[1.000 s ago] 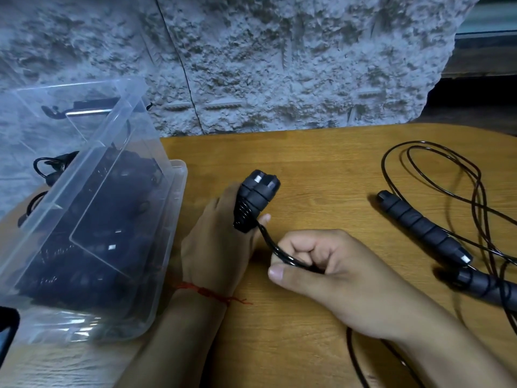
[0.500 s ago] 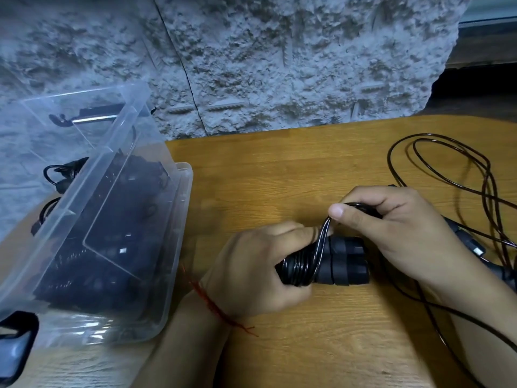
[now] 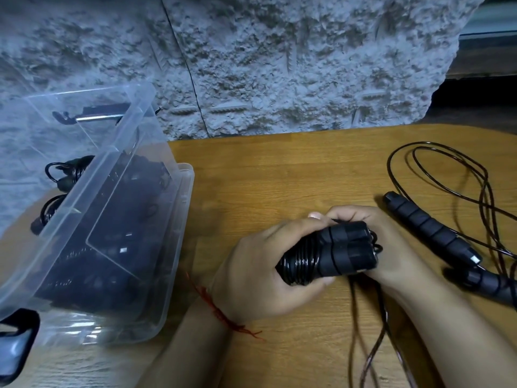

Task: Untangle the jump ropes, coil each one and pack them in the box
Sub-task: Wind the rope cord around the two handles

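Note:
My left hand [image 3: 257,273] grips a pair of black jump rope handles [image 3: 344,253] held side by side, with black cord wound in tight turns round their left part. My right hand [image 3: 391,247] holds the handles' right end and pinches the cord on top. The loose cord [image 3: 366,340] hangs from the bundle toward the table's near edge. A second black jump rope [image 3: 430,231] lies on the table to the right, its handles end to end and its cord in loose loops. The clear plastic box [image 3: 179,236] sits at the left with several coiled black ropes inside.
The wooden table [image 3: 279,177] ends at a rough grey stone wall [image 3: 279,65] behind. The box's clear lid [image 3: 81,130] leans up at the back left. A dark object [image 3: 14,348] shows at the bottom left corner.
The handles went from upright in my left hand to lying flat. More cord turns now wrap them. My right hand moved from pulling the cord near the table's front to the handles' right end.

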